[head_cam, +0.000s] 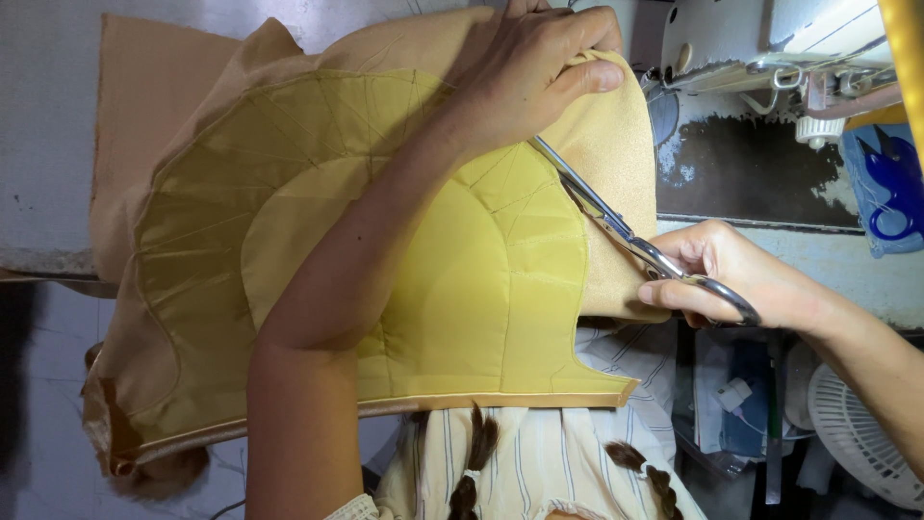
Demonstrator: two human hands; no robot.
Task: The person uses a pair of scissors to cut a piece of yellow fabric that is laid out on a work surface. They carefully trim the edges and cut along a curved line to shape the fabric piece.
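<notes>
**Two Hands, One Snip at a Time**

Two braids (474,472) hang down closest to us, over a striped shirt (577,453). Just past them lies the yellow quilted piece (462,289), spread flat with its tan trimmed edge facing us.

The right hand (736,274) is closed around the handles of the scissors (616,226). The blades are a little apart and point up along the right side of the yellow piece, where it meets the tan foam (621,164). The left hand (534,72) reaches across the piece and pinches the top of the foam, holding it tight.

To cut well here, I think the blades should stay close beside the stitched yellow edge and not bite into it. Short snips would help on the curve. The left hand should keep the foam pulled flat, with fingers away from the blades.

Farther off, on the desk (48,144), sits a sewing machine (770,48). A white fan (857,433) is low on the right.
</notes>
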